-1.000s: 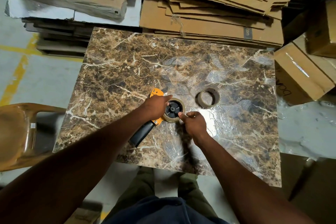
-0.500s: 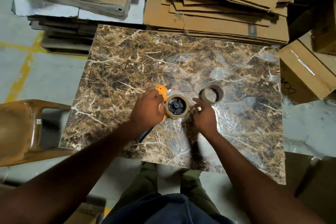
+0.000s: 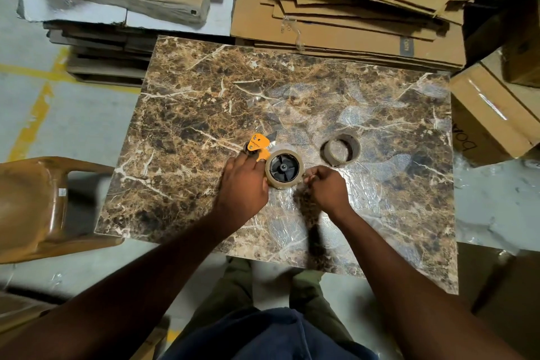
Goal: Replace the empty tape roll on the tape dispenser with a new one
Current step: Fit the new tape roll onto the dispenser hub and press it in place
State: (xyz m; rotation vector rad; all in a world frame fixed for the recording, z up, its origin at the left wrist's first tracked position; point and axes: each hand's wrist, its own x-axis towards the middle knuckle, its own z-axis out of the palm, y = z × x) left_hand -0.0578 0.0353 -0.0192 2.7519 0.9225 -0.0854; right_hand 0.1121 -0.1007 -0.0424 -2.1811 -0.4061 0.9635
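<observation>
An orange tape dispenser [image 3: 257, 147] lies flat on the marble-patterned tabletop [image 3: 204, 102]. A tape roll [image 3: 284, 169] sits on its black spoked hub. My left hand [image 3: 244, 184] presses down on the dispenser's body and hides the handle. My right hand [image 3: 328, 188] is just right of the roll, fingers pinched together at the roll's edge, apparently on the clear tape end, which is hard to see. An empty brown cardboard core [image 3: 340, 149] lies on the table up and to the right of the roll, apart from both hands.
Flattened cardboard sheets [image 3: 350, 9] are stacked behind the table. Closed cartons [image 3: 491, 114] stand at the right. A brown plastic chair [image 3: 35, 202] is at the left. My legs are under the table's near edge.
My left hand slid down from the roll's rim onto the dispenser body, covering the black handle. My right hand shifted to the right side of the roll, pinching there.
</observation>
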